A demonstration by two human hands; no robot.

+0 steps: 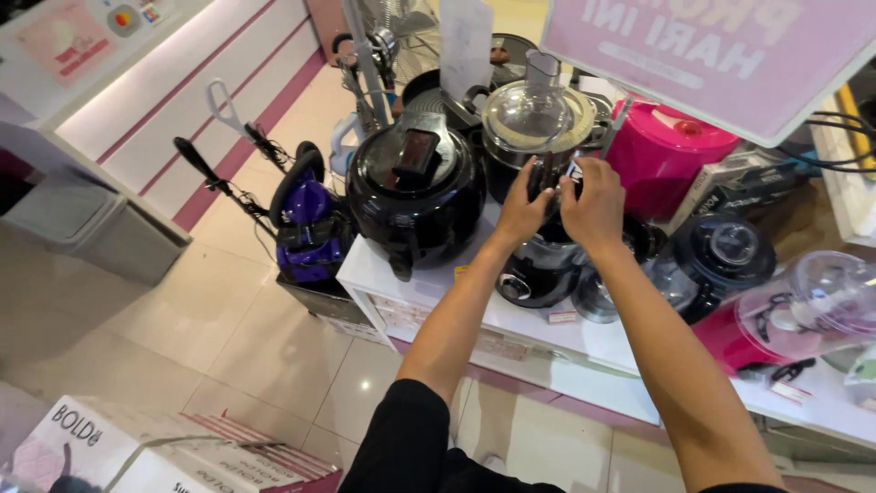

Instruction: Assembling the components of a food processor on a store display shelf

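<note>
Near the centre of the frame, the left hand (522,212) and right hand (595,205) both close around the dark body of a black food processor (540,146) with a clear lid, standing on the white display shelf (429,283). Left of it sits 1 round black cooker (415,196); upper right, a pink appliance (662,155). A purple vacuum cleaner (308,224) stands on the floor at left.

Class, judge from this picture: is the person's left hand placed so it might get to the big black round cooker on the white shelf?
Probably yes. The left hand grips the clear-topped food processor right beside the black cooker, and nothing stands between them, so a short sideways move looks unobstructed.
</note>
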